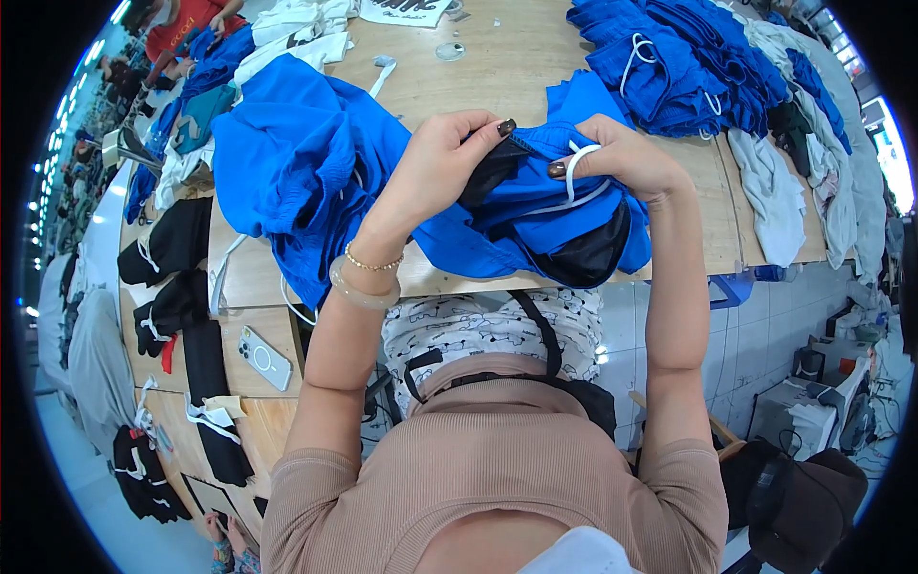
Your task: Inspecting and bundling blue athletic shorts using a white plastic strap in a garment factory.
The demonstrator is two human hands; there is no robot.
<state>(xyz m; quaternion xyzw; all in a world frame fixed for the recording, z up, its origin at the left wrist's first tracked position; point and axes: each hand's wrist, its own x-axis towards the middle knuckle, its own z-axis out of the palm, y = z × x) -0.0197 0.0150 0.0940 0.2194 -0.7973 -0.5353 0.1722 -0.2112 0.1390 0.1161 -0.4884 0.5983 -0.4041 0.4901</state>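
Blue drawstring shorts (559, 225) with a black mesh lining are stretched between my two hands above the table's near edge. My left hand (445, 158), below a wrist with a bangle and a gold bracelet, pinches the waistband between thumb and fingers. The waistband's other side is gripped in my right hand (626, 158), where a loop of white drawstring (574, 172) lies against the thumb. Part of the dark lining shows at the opening and at the lower edge. Left of these shorts, a heap of blue garments (306, 158) lies on the table.
A thick stack of blue shorts (684, 67) sits at the far right of the table (411, 77). White garments (765, 196) hang over its right edge. Black bundles (167, 239) and a phone (265, 359) lie at left. Another person (186, 29) works at the far left.
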